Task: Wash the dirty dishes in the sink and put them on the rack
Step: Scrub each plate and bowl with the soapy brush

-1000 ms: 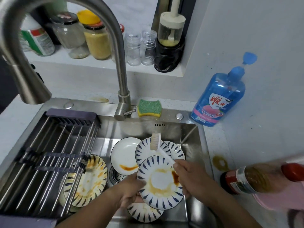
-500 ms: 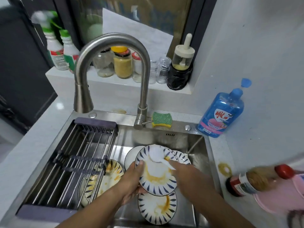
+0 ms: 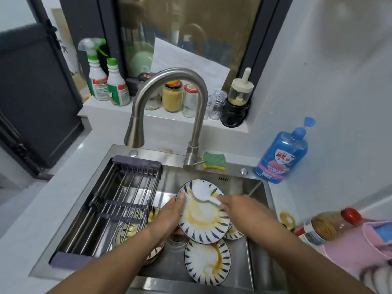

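My left hand (image 3: 169, 217) grips the left rim of a blue-striped plate (image 3: 203, 217) smeared with yellow-brown sauce, tilted up over the steel sink (image 3: 256, 240). My right hand (image 3: 239, 211) holds a white dish brush (image 3: 201, 193) whose head lies on the plate's upper part. Another stained striped plate (image 3: 206, 262) lies flat in the sink below. More dirty plates sit partly hidden: one (image 3: 234, 233) behind the held plate, others (image 3: 135, 225) under the wire rack (image 3: 118, 206) that spans the sink's left half.
The curved faucet (image 3: 193, 128) arches over the sink's back. A green sponge (image 3: 213, 163) and a blue soap bottle (image 3: 282, 158) stand behind the sink. Jars and spray bottles (image 3: 106, 83) line the sill. A sauce bottle (image 3: 326, 225) and pink cloth (image 3: 358, 249) lie at right.
The brush head has come down from above the plates onto the held plate and spread the sauce. The held plate is raised and tilted more. The camera has pulled back and up.
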